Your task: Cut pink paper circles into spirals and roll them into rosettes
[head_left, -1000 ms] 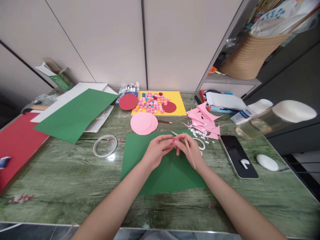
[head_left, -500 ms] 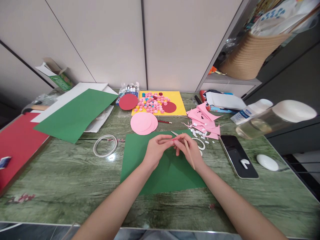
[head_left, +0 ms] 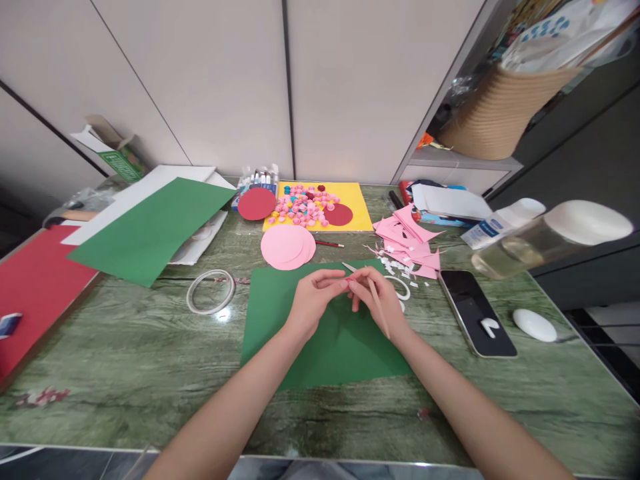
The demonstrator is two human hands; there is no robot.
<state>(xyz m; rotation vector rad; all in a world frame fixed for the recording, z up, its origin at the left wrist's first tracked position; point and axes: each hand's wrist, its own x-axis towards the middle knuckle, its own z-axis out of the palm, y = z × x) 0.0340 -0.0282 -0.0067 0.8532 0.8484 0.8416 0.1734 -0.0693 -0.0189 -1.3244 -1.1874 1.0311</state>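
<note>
Both hands meet above a green sheet (head_left: 320, 363) at the middle of the table. Between the fingertips of my left hand (head_left: 313, 303) and my right hand (head_left: 377, 300) is a small pink-red piece (head_left: 349, 280), mostly covered by the fingers. A thin wooden stick (head_left: 379, 308) lies across my right hand, held between its fingers. Just beyond the fingertips shows a pointed tip, and white scissors handles (head_left: 401, 288) lie partly hidden beside my right hand. Pink paper circles (head_left: 287, 247) rest behind the green sheet.
Small rolled paper pieces and a dark red circle (head_left: 339, 215) lie on a yellow sheet (head_left: 357, 200). Pink scraps (head_left: 407, 243), a phone (head_left: 470, 303) and a bottle (head_left: 530, 247) are right; a tape roll (head_left: 211, 291) is left.
</note>
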